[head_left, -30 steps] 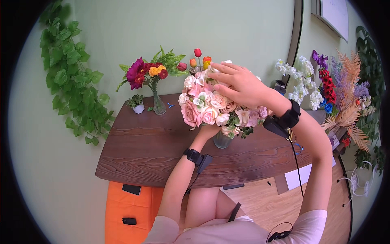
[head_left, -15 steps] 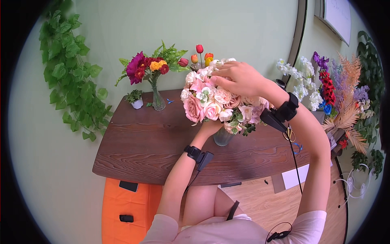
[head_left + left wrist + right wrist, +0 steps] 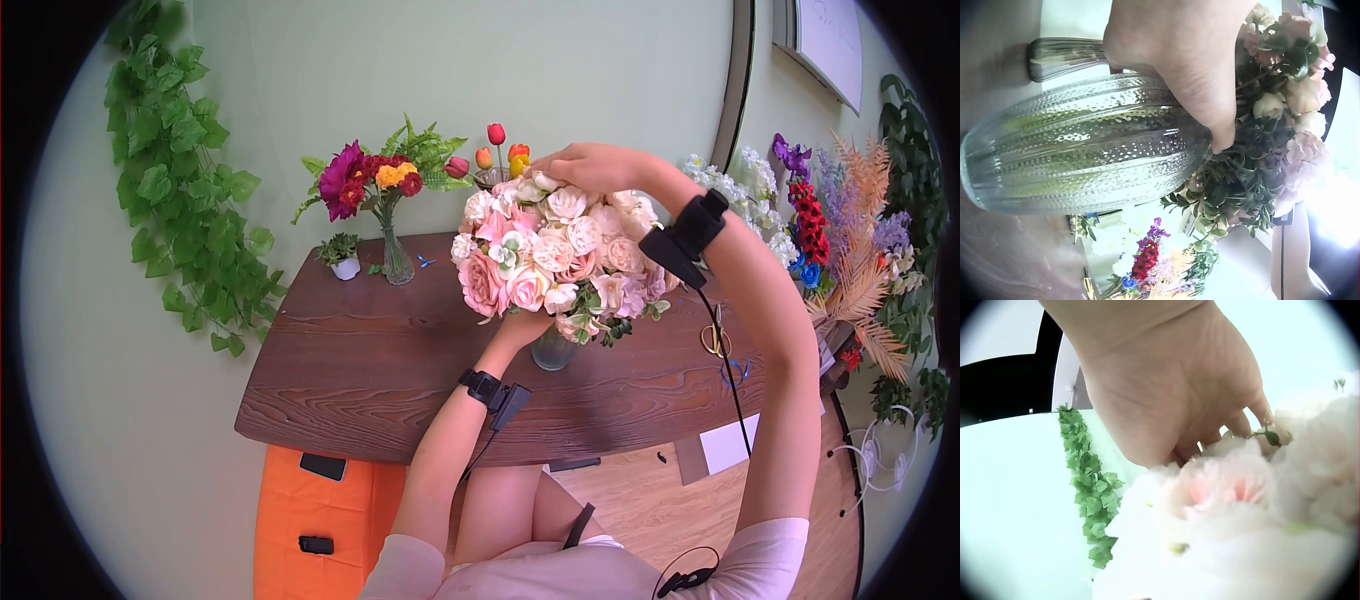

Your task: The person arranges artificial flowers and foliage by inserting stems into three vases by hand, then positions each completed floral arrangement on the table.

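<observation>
A full bouquet of pink and cream artificial flowers [image 3: 553,248] stands in a ribbed clear glass vase [image 3: 553,352] on the dark wooden table [image 3: 340,370]. My left hand [image 3: 522,325] grips the vase at its neck, just under the blooms. In the left wrist view its thumb [image 3: 1213,103] curls over the glass near the rim, beside the green leaves. My right hand [image 3: 603,167] rests over the far top of the bouquet with loosely bent fingers. In the right wrist view the fingertips are partly hidden behind pale petals [image 3: 1222,487].
Left of the bouquet are a vase of magenta and yellow flowers [image 3: 397,262] and a small potted plant [image 3: 344,265]. Tulips [image 3: 496,134] rise behind it. Scissors [image 3: 712,338] and a blue ribbon [image 3: 736,372] lie on the right. More artificial flowers [image 3: 808,220] stand beyond.
My right hand has moved from the bouquet's upper front to its far side, uncovering the top blooms. The left hand stays on the vase.
</observation>
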`<move>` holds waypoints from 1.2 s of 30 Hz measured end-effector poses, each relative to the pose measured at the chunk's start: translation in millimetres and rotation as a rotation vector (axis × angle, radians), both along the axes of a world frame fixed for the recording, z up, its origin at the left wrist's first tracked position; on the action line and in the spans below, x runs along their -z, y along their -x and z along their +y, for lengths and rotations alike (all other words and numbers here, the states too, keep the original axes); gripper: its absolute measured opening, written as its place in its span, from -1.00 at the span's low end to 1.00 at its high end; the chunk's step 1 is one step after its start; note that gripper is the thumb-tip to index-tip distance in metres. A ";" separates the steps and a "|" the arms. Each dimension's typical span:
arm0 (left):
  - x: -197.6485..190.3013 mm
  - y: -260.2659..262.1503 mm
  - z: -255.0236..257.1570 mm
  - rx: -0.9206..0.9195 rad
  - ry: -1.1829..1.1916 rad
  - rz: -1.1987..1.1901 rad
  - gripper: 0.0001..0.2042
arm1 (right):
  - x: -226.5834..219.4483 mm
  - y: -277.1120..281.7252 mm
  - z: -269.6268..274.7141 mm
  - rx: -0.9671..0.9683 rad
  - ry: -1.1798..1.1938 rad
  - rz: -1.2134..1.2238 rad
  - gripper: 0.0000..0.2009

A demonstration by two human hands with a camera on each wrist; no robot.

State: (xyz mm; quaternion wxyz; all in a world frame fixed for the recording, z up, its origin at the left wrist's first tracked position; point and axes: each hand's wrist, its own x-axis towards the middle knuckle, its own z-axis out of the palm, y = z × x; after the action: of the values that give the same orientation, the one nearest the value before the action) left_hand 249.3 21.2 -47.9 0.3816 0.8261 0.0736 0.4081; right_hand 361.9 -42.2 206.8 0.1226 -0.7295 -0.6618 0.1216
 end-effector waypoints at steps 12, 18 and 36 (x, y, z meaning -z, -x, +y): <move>6.7 -1.1 4.5 0.009 -0.011 0.053 -0.59 | 9.7 -29.0 18.8 -0.317 -0.117 -0.101 -0.76; 4.8 -0.2 5.1 -0.002 -0.041 0.081 -0.60 | 16.0 -26.3 21.0 -0.222 -0.018 -0.204 -0.83; 28.9 -7.0 26.7 0.012 -0.208 0.090 -0.62 | 23.1 -56.1 -27.5 -0.038 0.058 0.054 -0.51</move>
State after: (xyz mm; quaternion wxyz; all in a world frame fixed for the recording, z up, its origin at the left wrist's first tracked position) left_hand 256.4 47.9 -76.8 0.2928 0.8791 0.0430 0.3737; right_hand 418.0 -69.7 183.8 0.1168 -0.7164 -0.6684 0.1626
